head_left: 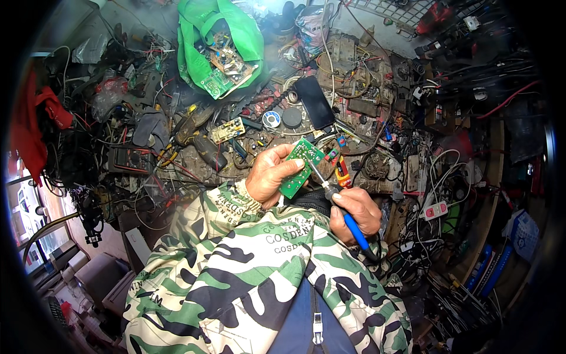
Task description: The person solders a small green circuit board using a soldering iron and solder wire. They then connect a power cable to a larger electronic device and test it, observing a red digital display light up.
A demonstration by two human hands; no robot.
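My left hand (272,173) grips a green circuit board (296,170) by its left edge, thumb across the solder side that faces up. In my right hand (357,213) is a soldering iron with a blue handle (352,226) and a dark collar. Its thin metal shaft slants up and left to the board; the tip lies at or just over the solder points, and I cannot tell whether it touches. Just beyond my right hand lies a red and yellow tool (342,172). Both hands are above the near edge of the cluttered bench.
A green bag (250,32) full of circuit boards stands at the back. Nearer lie a black phone (315,102), a solder spool (271,120), a round grey tin (292,117), a cordless drill (203,144) and a multimeter (131,160). A power strip (435,210) with cables is at right.
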